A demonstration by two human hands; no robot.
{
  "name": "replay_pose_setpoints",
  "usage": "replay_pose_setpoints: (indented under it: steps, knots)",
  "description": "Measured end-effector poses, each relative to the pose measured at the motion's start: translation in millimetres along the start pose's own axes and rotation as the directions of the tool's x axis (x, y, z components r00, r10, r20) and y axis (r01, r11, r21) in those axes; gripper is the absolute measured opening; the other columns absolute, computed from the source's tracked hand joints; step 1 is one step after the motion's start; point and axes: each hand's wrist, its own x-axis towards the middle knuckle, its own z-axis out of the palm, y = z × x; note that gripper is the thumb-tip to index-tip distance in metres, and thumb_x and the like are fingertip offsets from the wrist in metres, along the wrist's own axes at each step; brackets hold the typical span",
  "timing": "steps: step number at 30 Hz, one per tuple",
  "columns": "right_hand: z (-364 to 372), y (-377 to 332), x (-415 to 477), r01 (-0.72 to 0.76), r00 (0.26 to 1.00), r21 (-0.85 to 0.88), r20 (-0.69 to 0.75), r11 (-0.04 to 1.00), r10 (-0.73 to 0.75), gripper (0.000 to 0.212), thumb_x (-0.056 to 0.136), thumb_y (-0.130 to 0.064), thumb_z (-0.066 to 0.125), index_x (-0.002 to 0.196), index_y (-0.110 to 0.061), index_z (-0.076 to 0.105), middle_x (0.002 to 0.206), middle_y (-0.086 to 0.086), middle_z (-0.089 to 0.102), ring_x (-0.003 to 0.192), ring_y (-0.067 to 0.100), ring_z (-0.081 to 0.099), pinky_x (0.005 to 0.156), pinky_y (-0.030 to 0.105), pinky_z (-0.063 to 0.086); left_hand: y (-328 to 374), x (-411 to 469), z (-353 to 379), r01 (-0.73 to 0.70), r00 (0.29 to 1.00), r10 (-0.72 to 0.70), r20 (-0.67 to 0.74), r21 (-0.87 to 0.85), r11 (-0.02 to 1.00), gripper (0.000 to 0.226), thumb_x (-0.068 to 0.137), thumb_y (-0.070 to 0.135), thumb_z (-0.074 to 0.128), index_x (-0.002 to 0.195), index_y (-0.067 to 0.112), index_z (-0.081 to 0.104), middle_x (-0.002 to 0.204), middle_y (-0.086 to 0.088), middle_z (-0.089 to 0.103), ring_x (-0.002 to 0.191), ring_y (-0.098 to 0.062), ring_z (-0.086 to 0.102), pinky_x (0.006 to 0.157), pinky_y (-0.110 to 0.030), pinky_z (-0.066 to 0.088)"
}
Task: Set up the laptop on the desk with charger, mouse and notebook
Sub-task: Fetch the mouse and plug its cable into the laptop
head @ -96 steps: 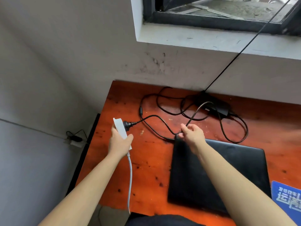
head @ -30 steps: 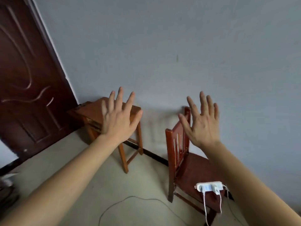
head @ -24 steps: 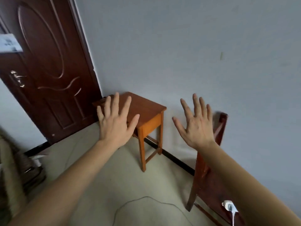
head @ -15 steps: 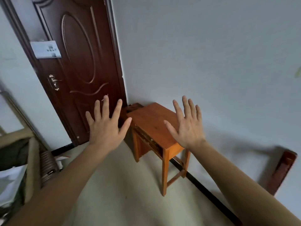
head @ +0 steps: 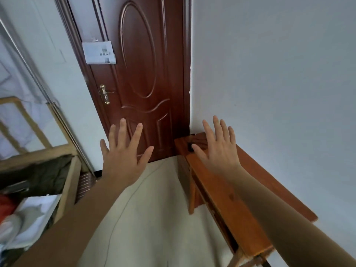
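Neither the laptop, charger, mouse, notebook nor the desk shows in the head view. My left hand [head: 123, 157] is held out in front of me, fingers spread, empty, seen against the lower part of a dark wooden door. My right hand [head: 217, 149] is likewise stretched out with fingers apart and holds nothing. It hovers above the far end of a small orange-brown wooden table [head: 215, 191] that stands along the right wall.
A closed dark red door [head: 142, 74] with a brass handle [head: 105, 93] and a paper notice [head: 99, 53] faces me. A wooden bed frame [head: 67, 182] with bedding lies at left. A thin cable [head: 123, 207] runs over the pale floor between bed and table.
The view has swung left from the desk, past a chair with a power strip, to the door. Both hands, earlier on the power strip and charger cable, are now empty and spread.
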Motion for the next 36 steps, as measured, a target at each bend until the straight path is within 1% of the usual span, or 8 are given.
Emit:
replay_pose_setpoints:
  steps: [2,6,11,16,21,27,32,36]
  knots:
    - [26,-14,28,0.027,1.000,-0.028,0.001,0.999,-0.027,0.079,0.096,-0.074,0.024,0.160,-0.029,0.013,0.168,0.011,0.013,0.155,0.034,0.011,0.120,0.052,-0.003,-21,23,29,0.006,1.000,-0.007,0.014,0.015,1.000,0.073,0.094,0.071,0.024,0.156,0.033,0.021,0.163,-0.013,0.013,0.146,-0.042,0.019,0.103,-0.071,0.031]
    - [78,-34,96,0.031,1.000,-0.077,0.003,0.997,-0.031,0.078,0.096,-0.074,0.026,0.159,-0.031,0.015,0.167,0.011,0.018,0.153,0.036,0.017,0.119,0.051,0.000,-57,85,89,-0.011,0.999,0.012,0.041,-0.015,1.000,0.074,0.093,0.071,0.026,0.156,0.032,0.022,0.163,-0.014,0.013,0.144,-0.044,0.021,0.101,-0.071,0.032]
    - [132,-50,197,-0.066,0.998,-0.126,0.011,0.990,0.068,0.079,0.095,-0.076,0.020,0.159,-0.035,0.003,0.169,0.011,0.006,0.155,0.037,0.011,0.120,0.052,-0.002,-99,191,153,-0.072,0.984,0.081,0.156,-0.065,0.995,0.074,0.095,0.067,0.028,0.156,0.027,0.021,0.163,-0.019,0.012,0.146,-0.042,0.018,0.107,-0.068,0.029]
    - [146,-43,260,-0.155,0.987,-0.160,0.021,0.975,0.160,0.079,0.096,-0.071,0.017,0.159,-0.031,-0.007,0.169,0.015,0.002,0.155,0.038,0.009,0.125,0.056,0.010,-112,280,204,-0.173,0.963,0.197,0.183,-0.135,0.976,0.077,0.095,0.060,0.038,0.157,0.023,0.013,0.163,-0.022,0.009,0.148,-0.040,0.014,0.111,-0.063,0.029]
    - [170,-17,309,-0.241,0.969,-0.172,0.012,0.955,0.247,0.080,0.098,-0.066,0.029,0.161,-0.027,-0.001,0.168,0.016,0.004,0.154,0.037,0.011,0.125,0.055,0.011,-89,343,264,-0.248,0.938,0.290,0.191,-0.215,0.945,0.077,0.094,0.058,0.043,0.157,0.022,0.014,0.162,-0.022,0.013,0.147,-0.039,0.017,0.111,-0.061,0.029]
    - [238,31,361,-0.330,0.943,-0.162,-0.016,0.930,0.332,0.080,0.098,-0.063,0.035,0.161,-0.025,0.004,0.167,0.018,0.013,0.152,0.037,0.018,0.124,0.054,0.015,-51,408,350,-0.345,0.886,0.402,0.232,-0.249,0.905,0.077,0.095,0.058,0.040,0.157,0.025,0.010,0.163,-0.020,0.010,0.149,-0.036,0.014,0.115,-0.057,0.025]
    - [302,81,417,-0.441,0.887,-0.126,0.091,0.889,0.453,0.083,0.098,-0.063,0.036,0.161,-0.025,0.000,0.167,0.017,0.010,0.153,0.036,0.016,0.124,0.052,0.015,-21,467,433,-0.343,0.799,0.435,0.415,-0.279,0.897,0.076,0.097,0.060,0.034,0.158,0.026,0.003,0.165,-0.016,0.002,0.150,-0.033,0.008,0.117,-0.054,0.023]
    - [343,111,449,-0.488,0.851,-0.119,0.155,0.865,0.501,0.082,0.098,-0.061,0.038,0.161,-0.024,0.001,0.167,0.016,0.011,0.152,0.035,0.016,0.124,0.050,0.016,-4,507,491,-0.399,0.734,0.486,0.475,-0.277,0.874,0.076,0.098,0.058,0.035,0.158,0.025,0.001,0.165,-0.016,-0.001,0.151,-0.033,0.005,0.118,-0.055,0.020]
